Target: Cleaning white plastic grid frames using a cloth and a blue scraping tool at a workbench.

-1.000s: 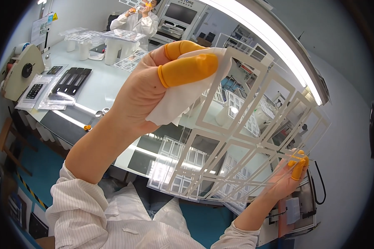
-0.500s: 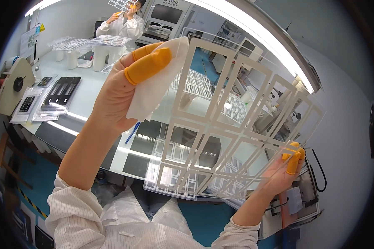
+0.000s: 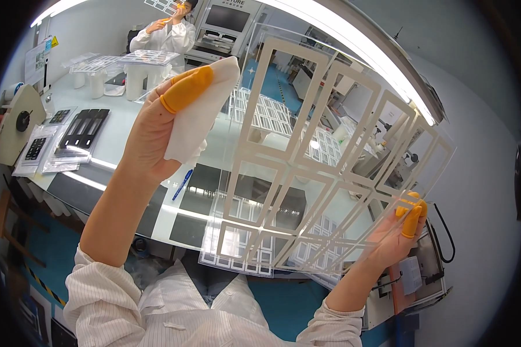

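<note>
My left hand (image 3: 145, 141), with orange finger cots, pinches a folded white wipe (image 3: 200, 118) left of a clear sheet (image 3: 298, 165). Printed on that sheet are rows of white rectangular frames. It is held up at a tilt over the table, and the bench shows through it. A narrow gap lies between the wipe and the frames; whether the wipe touches the clear margin I cannot tell. At the sheet's lower right edge, my right hand (image 3: 396, 234) grips it, also wearing orange finger cots.
On the glass-topped table (image 3: 127, 173) lie a blue pen (image 3: 182, 185), black panels (image 3: 85, 130) and bagged parts (image 3: 36, 149). More framed sheets (image 3: 246, 254) lie at the near edge. Across the table a co-worker (image 3: 165, 37) holds a similar sheet beside sheets on white cylinders (image 3: 136, 81).
My left hand has moved left with the wipe, away from the white frames. The sheet has shifted slightly upward, and its clear top edge now shows more plainly.
</note>
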A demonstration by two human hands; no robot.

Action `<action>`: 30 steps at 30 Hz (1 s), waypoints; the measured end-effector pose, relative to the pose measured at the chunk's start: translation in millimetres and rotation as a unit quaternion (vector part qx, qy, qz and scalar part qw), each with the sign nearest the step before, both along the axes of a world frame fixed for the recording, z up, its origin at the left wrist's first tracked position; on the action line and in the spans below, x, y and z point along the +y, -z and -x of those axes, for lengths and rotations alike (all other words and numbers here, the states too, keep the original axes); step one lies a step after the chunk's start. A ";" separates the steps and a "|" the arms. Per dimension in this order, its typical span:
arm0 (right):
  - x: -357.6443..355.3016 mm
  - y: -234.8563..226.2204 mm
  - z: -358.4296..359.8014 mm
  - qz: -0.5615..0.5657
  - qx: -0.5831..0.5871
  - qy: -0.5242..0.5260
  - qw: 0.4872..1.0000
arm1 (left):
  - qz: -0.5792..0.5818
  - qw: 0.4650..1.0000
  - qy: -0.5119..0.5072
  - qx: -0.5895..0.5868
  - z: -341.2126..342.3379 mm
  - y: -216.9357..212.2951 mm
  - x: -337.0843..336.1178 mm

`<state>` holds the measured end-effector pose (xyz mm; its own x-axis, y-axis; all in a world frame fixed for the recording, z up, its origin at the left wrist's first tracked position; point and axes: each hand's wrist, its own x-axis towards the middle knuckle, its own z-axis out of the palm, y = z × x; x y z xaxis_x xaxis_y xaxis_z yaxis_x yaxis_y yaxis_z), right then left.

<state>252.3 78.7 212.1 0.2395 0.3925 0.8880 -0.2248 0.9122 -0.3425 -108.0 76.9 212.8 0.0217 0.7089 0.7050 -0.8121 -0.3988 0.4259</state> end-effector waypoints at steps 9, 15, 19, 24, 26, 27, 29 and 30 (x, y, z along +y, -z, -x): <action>-0.3 -23.0 0.9 0.069 0.103 0.014 0.992 | 0.037 0.999 0.018 0.007 -0.8 12.3 6.4; -2.1 -46.0 12.2 0.088 0.186 0.042 0.978 | 0.114 0.993 -0.016 0.023 -7.5 29.3 2.5; -4.8 -54.5 19.7 0.100 0.200 0.049 0.973 | 0.148 0.988 -0.032 0.017 -12.4 39.5 0.2; 7.6 -56.0 -8.0 0.122 0.106 0.037 0.986 | 0.143 0.990 0.003 0.008 -17.1 52.2 -2.7; 9.0 -60.3 -8.1 0.145 0.116 0.060 0.981 | 0.175 0.981 0.016 0.078 -22.0 51.3 -5.6; 10.0 -62.2 -7.4 0.146 0.114 0.046 0.982 | 0.196 0.976 0.022 0.092 -24.2 52.3 -6.9; 14.3 -64.3 -10.9 0.150 0.109 0.029 0.982 | 0.216 0.966 0.027 0.137 -28.3 53.7 -11.2; 16.2 -65.0 -14.3 0.141 0.085 0.007 0.986 | 0.232 0.954 0.036 0.185 -30.6 54.4 -12.7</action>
